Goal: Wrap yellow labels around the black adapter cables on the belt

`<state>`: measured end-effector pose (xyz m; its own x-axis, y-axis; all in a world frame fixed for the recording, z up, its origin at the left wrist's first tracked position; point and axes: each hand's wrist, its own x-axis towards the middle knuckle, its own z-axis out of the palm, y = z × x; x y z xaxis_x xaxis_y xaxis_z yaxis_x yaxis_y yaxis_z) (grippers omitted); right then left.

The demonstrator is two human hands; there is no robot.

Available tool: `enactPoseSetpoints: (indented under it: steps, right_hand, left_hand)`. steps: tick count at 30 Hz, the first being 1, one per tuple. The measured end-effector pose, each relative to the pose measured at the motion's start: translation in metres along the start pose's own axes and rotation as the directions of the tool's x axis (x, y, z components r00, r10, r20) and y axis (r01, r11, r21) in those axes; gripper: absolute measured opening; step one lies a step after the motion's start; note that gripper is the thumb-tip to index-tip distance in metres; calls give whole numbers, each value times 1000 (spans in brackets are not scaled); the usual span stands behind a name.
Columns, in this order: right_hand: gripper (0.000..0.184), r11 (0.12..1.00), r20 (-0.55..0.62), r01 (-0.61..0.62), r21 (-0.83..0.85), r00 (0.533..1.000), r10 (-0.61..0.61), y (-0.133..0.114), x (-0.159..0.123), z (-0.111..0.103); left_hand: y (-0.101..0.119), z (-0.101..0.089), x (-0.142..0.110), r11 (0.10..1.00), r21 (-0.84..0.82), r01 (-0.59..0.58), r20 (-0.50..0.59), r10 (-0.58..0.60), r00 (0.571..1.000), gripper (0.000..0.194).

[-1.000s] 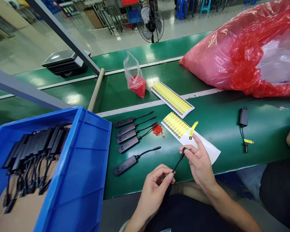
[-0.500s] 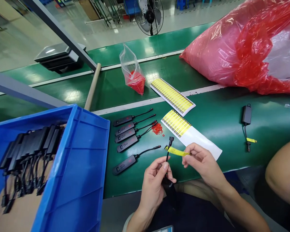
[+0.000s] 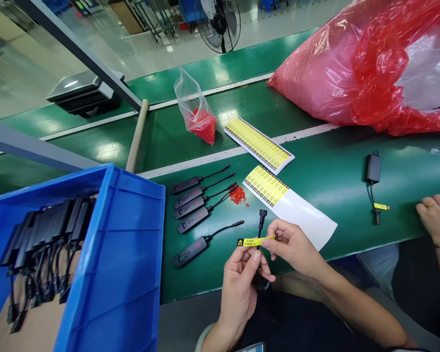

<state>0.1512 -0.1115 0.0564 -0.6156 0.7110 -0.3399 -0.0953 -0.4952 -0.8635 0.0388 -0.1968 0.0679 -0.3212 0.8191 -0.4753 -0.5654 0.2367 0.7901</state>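
Observation:
My left hand point(image 3: 240, 288) pinches a black cable point(image 3: 261, 227) whose connector points up; a dark body below it is mostly hidden by the hand. My right hand point(image 3: 293, 247) grips the right end of a yellow label point(image 3: 251, 242) printed "12V", which lies across the cable just above my left fingertips. Close beyond my right hand is a partly used label sheet point(image 3: 311, 226), and past it a fuller label sheet point(image 3: 258, 145). Several black controllers with short cables point(image 3: 189, 252) lie left of my hands, near a small pile of red rings point(image 3: 237, 195).
A blue bin point(image 3: 113, 264) at left holds several black units with cables. A clear bag of red rings point(image 3: 202, 127) and a large red plastic bag point(image 3: 326, 83) stand farther back. One labelled black unit point(image 3: 373, 168) lies at right, near another person's hand point(image 3: 438, 215).
The label has moved left and down against the cable and now lies flat, its print facing me. Another person's hand has come onto the table edge at right.

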Motion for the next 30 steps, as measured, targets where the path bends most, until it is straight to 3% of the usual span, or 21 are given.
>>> enactPoseSetpoints:
  steps: [12, 16, 19, 21, 23, 26, 30]
  right_hand:
    - [33, 1000, -9, 25, 13, 1000, -25, 4, 0, 2]
    - [24, 964, -76, 146, -222, 983, -166, 2, -3, -1]
    - [38, 841, -201, 236, -486, 907, -371, 0, -8, 1]
    - [25, 812, -218, 240, -532, 888, -405, -1, -14, 4]
    - [12, 871, -183, 239, -430, 921, -343, -2, -18, 8]
    - [9, 958, -122, 215, -192, 963, -241, -4, -21, 11]
    - [5, 969, -97, 240, -54, 965, -244, -6, -21, 10]
  left_hand:
    - [-5, 0, -3, 993, 54, -102, 33, 100, 994, 17]
    - [-9, -12, -2, 972, 182, -151, 38, 146, 988, 15]
    - [-12, -19, -1, 947, 259, -190, 47, 184, 982, 15]
    - [-12, -20, -1, 926, 297, -232, 60, 225, 973, 16]
    - [-12, -17, -3, 899, 340, -277, 67, 271, 960, 17]
    - [-11, -11, -7, 856, 399, -330, 87, 323, 942, 12]
    - [-4, -12, -6, 826, 381, -416, 161, 384, 909, 9]
